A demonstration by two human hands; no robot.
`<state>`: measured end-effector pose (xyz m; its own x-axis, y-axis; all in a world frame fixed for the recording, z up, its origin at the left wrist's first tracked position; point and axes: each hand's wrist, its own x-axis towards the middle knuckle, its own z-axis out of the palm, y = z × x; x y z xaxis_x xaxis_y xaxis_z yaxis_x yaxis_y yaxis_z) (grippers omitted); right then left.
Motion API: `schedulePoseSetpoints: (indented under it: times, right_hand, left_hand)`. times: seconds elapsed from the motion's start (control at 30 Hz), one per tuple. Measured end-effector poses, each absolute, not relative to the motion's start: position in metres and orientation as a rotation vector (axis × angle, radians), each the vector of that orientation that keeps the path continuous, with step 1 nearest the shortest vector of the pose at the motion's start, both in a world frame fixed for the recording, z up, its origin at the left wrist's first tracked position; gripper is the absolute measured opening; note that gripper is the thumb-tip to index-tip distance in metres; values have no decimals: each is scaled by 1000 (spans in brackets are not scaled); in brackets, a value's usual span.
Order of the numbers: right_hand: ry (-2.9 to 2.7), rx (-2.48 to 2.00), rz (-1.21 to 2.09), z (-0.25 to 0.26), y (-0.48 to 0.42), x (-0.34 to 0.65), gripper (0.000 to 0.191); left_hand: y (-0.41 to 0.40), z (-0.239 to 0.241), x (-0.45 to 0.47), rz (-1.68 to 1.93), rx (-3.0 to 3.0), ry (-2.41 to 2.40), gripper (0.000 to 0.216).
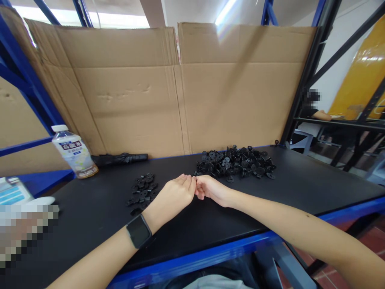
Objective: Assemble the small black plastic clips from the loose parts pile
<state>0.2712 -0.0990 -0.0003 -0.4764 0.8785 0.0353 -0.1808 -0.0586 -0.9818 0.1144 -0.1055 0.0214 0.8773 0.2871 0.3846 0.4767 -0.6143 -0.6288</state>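
Above the middle of the black tabletop, my left hand and my right hand meet at the fingertips. The fingers of both are closed, and whatever lies between them is hidden. Just behind my right hand rises a large heap of small round black plastic parts, some with holes and short stems. To the left of my left hand lies a smaller, looser pile of black parts, partly covered by that hand. A dark smartwatch sits on my left wrist.
A labelled drink bottle stands at the back left, beside a folded black umbrella. Cardboard panels wall off the back. At the left edge is a white and blue packet. Another person sits at the far right.
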Motion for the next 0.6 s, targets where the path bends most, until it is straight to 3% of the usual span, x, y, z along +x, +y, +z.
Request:
schedulePoseSetpoints:
  times: [0.17, 0.4, 0.6]
  right_hand:
    - [-1448, -710, 1565, 1, -108, 268, 5]
    - [-1371, -645, 1772, 2, -103, 271, 28]
    - [-1031, -678, 1791, 2, -94, 276, 16]
  left_hand:
    - [-110, 30, 115, -350, -2318, -710, 17]
    - [-98, 29, 106, -664, -2458, -1025, 24]
    - [-84, 44, 92, -670, -2491, -1106, 38]
